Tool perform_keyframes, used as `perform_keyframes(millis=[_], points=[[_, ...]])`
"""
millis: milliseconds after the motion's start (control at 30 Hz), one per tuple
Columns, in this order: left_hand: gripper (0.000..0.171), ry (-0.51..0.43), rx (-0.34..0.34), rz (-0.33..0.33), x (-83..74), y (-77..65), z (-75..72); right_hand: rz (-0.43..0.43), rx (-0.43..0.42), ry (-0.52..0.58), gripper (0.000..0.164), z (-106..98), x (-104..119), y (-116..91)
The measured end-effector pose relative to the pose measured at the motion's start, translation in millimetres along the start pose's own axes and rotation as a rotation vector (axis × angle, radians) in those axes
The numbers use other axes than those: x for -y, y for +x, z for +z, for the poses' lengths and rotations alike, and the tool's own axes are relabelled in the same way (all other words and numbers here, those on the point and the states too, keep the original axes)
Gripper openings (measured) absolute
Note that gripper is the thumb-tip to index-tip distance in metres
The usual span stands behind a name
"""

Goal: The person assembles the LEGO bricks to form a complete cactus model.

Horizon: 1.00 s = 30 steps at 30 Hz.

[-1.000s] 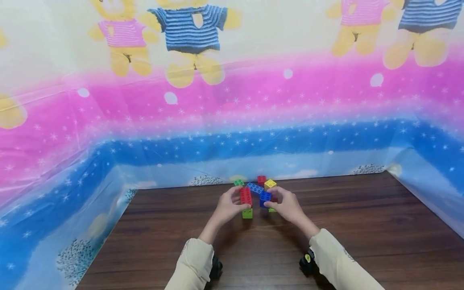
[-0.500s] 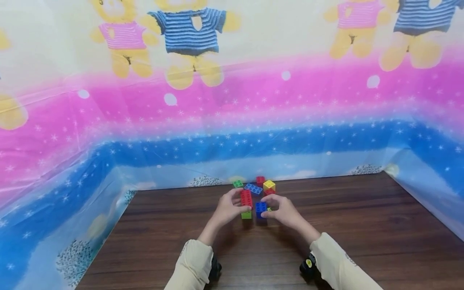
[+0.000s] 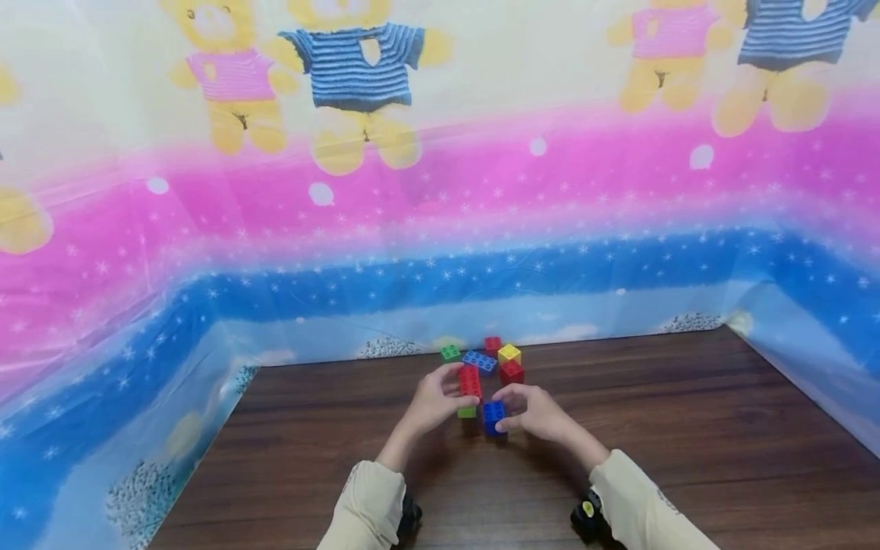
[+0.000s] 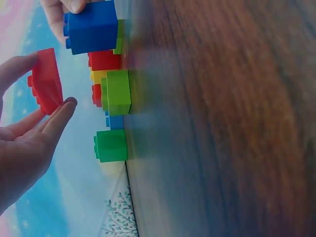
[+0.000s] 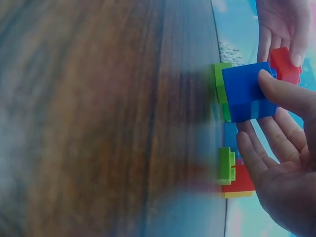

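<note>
Left hand [image 3: 431, 400] has its grip clamped on a long red block [image 3: 470, 382], right hand [image 3: 539, 415] on a dark blue block [image 3: 492, 417].

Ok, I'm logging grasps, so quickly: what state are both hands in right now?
Left hand: holding a long red studded plastic brick between thumb and fingers.
Right hand: holding a square-topped blue studded plastic brick between thumb and fingers.

From afar I see a cloth wall [image 3: 440, 214] in cream, pink and blue, printed with teddy bears [image 3: 360, 80] and white snowflakes [image 3: 431, 263], edging a dark wooden table [image 3: 687, 428].
</note>
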State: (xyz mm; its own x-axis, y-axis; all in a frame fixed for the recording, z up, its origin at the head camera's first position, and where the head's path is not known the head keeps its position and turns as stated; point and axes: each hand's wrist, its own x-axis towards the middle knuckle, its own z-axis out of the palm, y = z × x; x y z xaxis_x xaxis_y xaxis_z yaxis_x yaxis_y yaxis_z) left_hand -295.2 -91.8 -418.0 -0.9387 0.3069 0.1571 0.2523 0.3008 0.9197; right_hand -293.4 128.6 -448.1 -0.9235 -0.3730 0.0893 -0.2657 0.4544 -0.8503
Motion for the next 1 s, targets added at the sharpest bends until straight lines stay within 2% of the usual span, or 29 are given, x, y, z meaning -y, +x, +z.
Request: perform_keyframes(millis=[333,733,1000], points=[[0.063,-0.006,0.007,-0.002,3.8,-0.9,2.6,0.031,0.072,0.009,0.040,2.6,-6.2,-2.8],[0.066,0.004,0.017,-0.025,8.2,-2.3,5.8,0.046,0.185,0.082,0.044,-1.1,-14.0,-3.5],[0.065,0.002,0.024,-0.028,6.9,-1.5,6.2,0.046,0.226,0.134,0.049,-5.1,-18.5,-2.2]])
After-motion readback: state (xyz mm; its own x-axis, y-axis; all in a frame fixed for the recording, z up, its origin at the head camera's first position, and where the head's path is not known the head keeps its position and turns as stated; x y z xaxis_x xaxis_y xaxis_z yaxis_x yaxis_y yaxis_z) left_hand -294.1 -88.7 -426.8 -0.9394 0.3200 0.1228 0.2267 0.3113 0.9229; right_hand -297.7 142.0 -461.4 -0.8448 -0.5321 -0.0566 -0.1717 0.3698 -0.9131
